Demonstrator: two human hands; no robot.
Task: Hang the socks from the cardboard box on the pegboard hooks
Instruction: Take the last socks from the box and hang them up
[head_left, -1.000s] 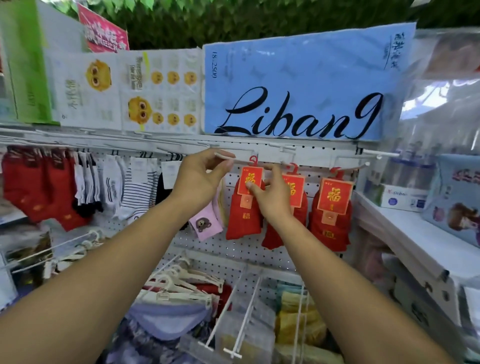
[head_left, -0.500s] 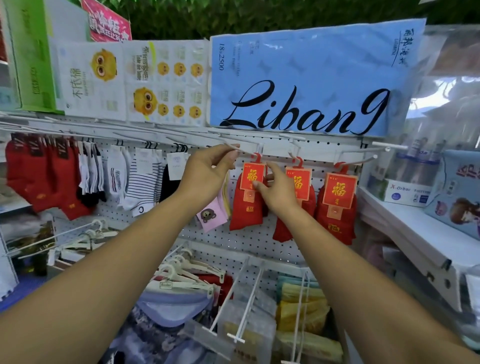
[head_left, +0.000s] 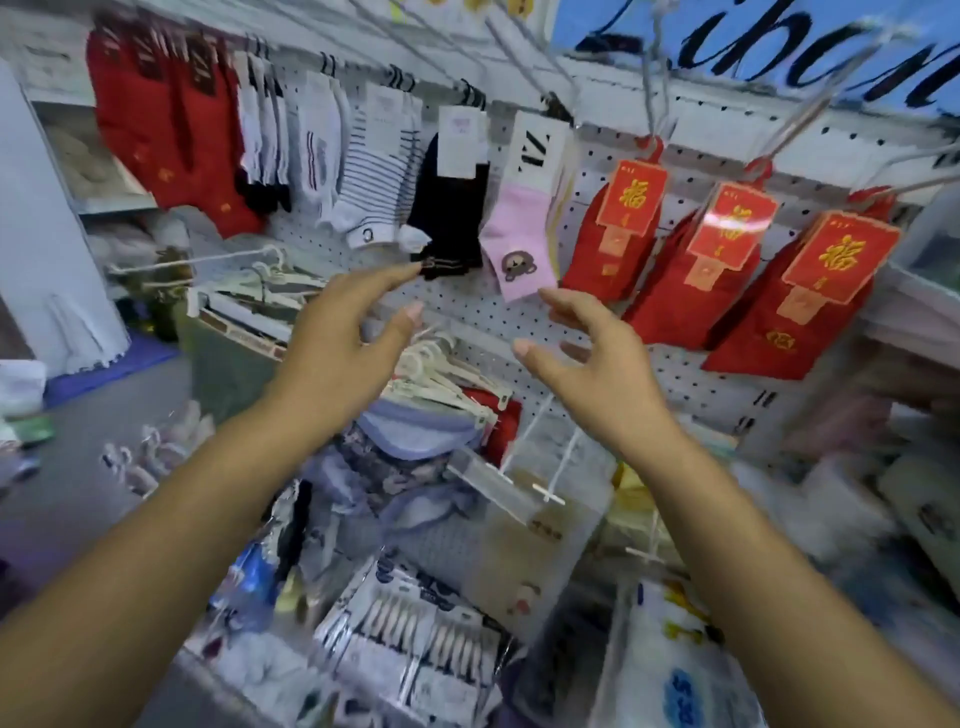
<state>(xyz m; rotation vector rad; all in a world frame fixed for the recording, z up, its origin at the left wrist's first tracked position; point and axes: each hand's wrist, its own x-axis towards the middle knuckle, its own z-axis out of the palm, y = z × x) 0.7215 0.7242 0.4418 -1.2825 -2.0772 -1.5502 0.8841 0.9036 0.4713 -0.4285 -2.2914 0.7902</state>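
1. Head view, the task's things: three packs of red socks (head_left: 711, 275) hang in a row just right of the pink sock (head_left: 519, 244), each by its red loop on one of the wire hooks (head_left: 795, 119) of the pegboard (head_left: 467, 317). They hang by the loop so that the gold-printed card faces outward.
2. Head view, the hands: the left hand (head_left: 337, 332) is below and left of the pink sock, its fingers loosely spread, forefinger stretched out, thumb apart, gripping nothing. The right hand (head_left: 592, 364) is below and a little right of the pink sock, its fingers spread and slightly curled, also gripping nothing. Both are clear of the red socks, which fits a pack already hung and let go.
3. Head view, the rest: a black sock (head_left: 452, 218) hangs just left of the pink sock, with striped socks (head_left: 374, 171) further left. White hangers (head_left: 436, 374) lie below it.
4. Judgement: the cardboard box is not in view, so the next pack probably calls for a reach away from the pink sock.
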